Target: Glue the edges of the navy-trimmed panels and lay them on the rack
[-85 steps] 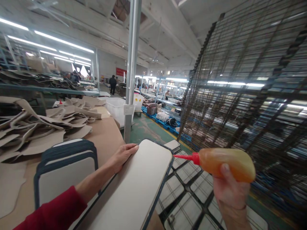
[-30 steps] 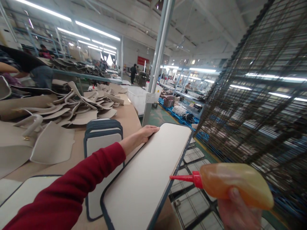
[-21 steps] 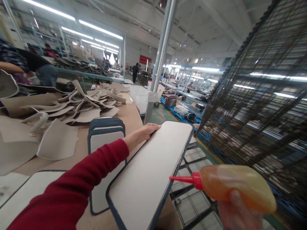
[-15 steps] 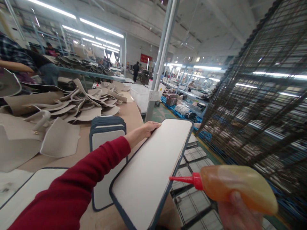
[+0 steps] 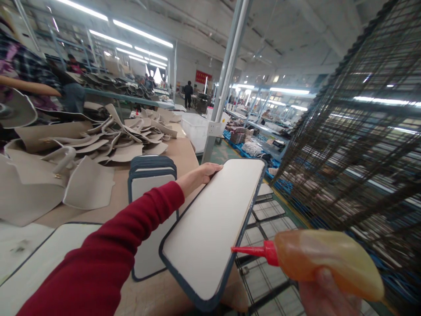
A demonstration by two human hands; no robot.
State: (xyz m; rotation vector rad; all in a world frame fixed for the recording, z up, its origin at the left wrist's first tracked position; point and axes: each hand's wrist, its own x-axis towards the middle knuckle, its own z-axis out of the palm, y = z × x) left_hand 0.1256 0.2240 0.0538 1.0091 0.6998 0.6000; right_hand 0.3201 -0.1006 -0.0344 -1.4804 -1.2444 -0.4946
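Note:
My left hand (image 5: 205, 171), in a red sleeve, is closed on the far left edge of a white panel with dark blue edging (image 5: 213, 224) and holds it tilted above the table edge. My right hand (image 5: 324, 294) grips an orange squeeze bottle (image 5: 325, 261). Its red nozzle (image 5: 250, 250) touches the panel's right edge, about two thirds of the way toward me.
A stack of similar blue-edged panels (image 5: 149, 193) lies on the brown table (image 5: 177, 149), with another panel (image 5: 42, 254) at the lower left. Beige cut pieces (image 5: 92, 140) pile up behind. A wire drying rack (image 5: 358, 136) stands at right. A person (image 5: 29, 74) works at far left.
The nozzle has run along the panel's right edge toward me. The panel has dropped and turned slightly, and my view has shifted left.

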